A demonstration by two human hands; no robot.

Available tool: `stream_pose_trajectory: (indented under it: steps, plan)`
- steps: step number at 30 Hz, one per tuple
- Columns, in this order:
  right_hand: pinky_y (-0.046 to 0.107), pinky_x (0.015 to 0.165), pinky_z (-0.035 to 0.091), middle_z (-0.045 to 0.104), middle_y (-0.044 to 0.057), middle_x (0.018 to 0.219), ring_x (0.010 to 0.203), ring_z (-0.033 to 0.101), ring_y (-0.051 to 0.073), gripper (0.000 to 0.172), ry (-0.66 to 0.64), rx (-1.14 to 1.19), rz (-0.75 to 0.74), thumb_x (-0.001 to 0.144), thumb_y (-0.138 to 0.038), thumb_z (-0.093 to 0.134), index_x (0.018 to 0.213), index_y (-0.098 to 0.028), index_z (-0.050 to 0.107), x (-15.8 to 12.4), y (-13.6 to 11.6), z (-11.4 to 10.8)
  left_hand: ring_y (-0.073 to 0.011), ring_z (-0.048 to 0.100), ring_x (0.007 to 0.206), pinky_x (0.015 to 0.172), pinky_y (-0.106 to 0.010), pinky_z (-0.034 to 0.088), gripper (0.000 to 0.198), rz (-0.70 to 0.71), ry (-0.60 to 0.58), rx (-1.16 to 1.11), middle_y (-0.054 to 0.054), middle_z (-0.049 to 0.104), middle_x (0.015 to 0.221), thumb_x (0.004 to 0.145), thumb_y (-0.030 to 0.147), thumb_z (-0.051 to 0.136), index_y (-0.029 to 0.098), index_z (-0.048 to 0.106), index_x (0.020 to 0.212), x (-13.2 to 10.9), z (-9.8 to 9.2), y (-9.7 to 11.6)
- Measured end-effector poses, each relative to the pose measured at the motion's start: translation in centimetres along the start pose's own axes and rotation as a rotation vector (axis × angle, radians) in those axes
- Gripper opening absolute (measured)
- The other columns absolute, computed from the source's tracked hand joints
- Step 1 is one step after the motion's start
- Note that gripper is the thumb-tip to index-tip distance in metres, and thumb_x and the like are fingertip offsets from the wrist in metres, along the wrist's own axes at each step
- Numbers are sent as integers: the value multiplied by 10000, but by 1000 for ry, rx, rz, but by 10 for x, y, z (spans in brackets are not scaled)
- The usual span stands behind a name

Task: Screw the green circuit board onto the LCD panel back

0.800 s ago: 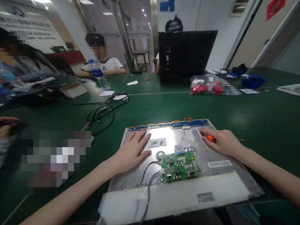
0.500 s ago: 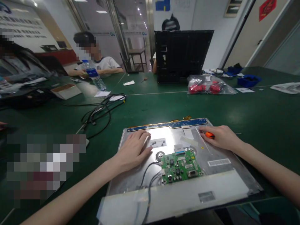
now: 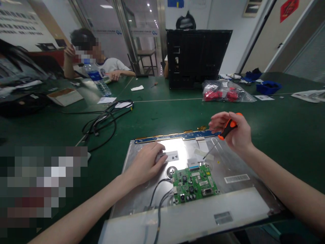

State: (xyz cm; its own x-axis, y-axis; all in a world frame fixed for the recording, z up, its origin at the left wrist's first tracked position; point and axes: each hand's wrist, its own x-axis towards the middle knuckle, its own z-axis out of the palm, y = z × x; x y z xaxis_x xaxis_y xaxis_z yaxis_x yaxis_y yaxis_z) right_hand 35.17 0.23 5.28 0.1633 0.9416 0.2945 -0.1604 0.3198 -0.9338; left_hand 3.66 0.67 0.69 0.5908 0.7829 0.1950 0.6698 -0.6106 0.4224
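Note:
A silver monitor back panel (image 3: 236, 166) lies flat on the green table in front of me. A green circuit board (image 3: 194, 184) sits on its middle, with grey wires (image 3: 158, 200) running off toward me. My left hand (image 3: 146, 162) rests palm down on the panel's left part, fingertips next to a small clear bag of screws (image 3: 172, 157). My right hand (image 3: 232, 130) is raised above the panel's far right corner and grips an orange-and-black screwdriver (image 3: 226, 128), whose thin shaft points down at the panel.
A black monitor shell (image 3: 196, 57) stands upright at the far side. A plastic bag of red parts (image 3: 223, 93) lies to its right, black cables (image 3: 106, 117) and a water bottle (image 3: 98, 79) to the left. Other people sit at the far left.
My right hand has lifted off the panel with the screwdriver and now holds it in the air. My left hand has stayed on the panel. The person at the far left raised a hand to the head.

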Motion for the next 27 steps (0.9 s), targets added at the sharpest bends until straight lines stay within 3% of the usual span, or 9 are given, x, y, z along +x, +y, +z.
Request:
stream_pose_trajectory:
  steps: [2,4,7,14,27]
  plan:
    - [260,389,379,622,46,480,395,527,126,616,-31,-15,89,861,-724,560,690,-179,793,5,15,-10,-275,655,929,823,-414,503,186,9,18,-30,-99,705,986,990,347,512,193,606,1036,-4,0,-2]
    - [261,332,184,466,7,373,314,343,88,705,-70,-41,196,813,-804,550,575,-171,750,9,30,-19,-272,659,917,819,-412,505,188,8,28,-53,-94,707,978,988,342,517,191,616,1043,-7,0,-4]
    - [268,341,93,306,-37,301,290,222,82,739,-93,-35,270,772,-859,527,513,-191,705,15,47,-26,-267,661,887,802,-405,509,182,-6,48,-78,-81,706,954,978,330,533,194,630,1049,-9,0,-5]
    - [265,364,94,287,-55,308,299,198,79,763,-119,-38,315,753,-899,525,543,-189,707,17,60,-24,-245,667,871,797,-394,511,146,3,58,-118,-61,715,933,984,303,543,212,655,1002,-10,-3,-5]
    - [285,392,99,301,-64,340,323,190,80,761,-123,-85,299,807,-893,474,594,-197,699,12,61,-22,-238,680,885,817,-382,513,139,64,-22,-143,-62,741,907,967,234,590,208,717,917,-9,-7,-9]
